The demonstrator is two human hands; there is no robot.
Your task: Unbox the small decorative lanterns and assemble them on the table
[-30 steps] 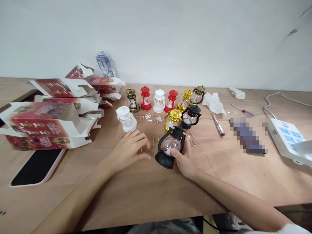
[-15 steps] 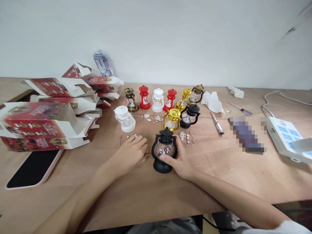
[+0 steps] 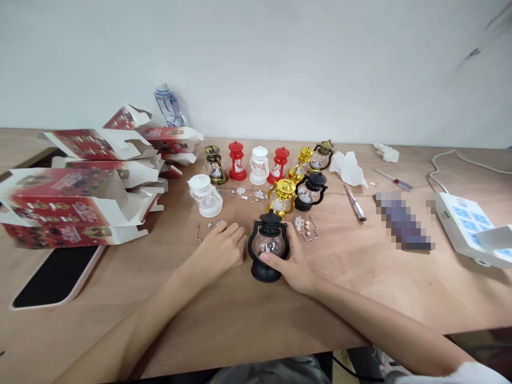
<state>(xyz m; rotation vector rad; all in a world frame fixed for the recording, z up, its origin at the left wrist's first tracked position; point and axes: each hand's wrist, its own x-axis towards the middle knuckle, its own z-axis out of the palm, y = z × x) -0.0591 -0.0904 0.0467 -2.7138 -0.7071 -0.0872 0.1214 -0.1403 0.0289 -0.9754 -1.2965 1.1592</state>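
My right hand is wrapped round a small black lantern with a clear globe, thumb across its front; the lantern is upright near the front of the table. Just left of it, my left hand is closed over the tabletop, fingers curled down, and what they hold, if anything, is hidden. Bent wires and small white parts lie beyond my right hand. Close behind the held lantern are a gold lantern and another black lantern. A white lantern leans over beyond my left hand.
Several red, white, gold and bronze lanterns, including a red lantern, stand further back. Opened cardboard boxes are piled left above a phone. A screwdriver, crumpled tissue and white power strip lie right.
My left hand has shifted very slightly toward the black lantern, with its fingers still curled down. My right hand keeps its grip on the lantern. The view has moved a little.
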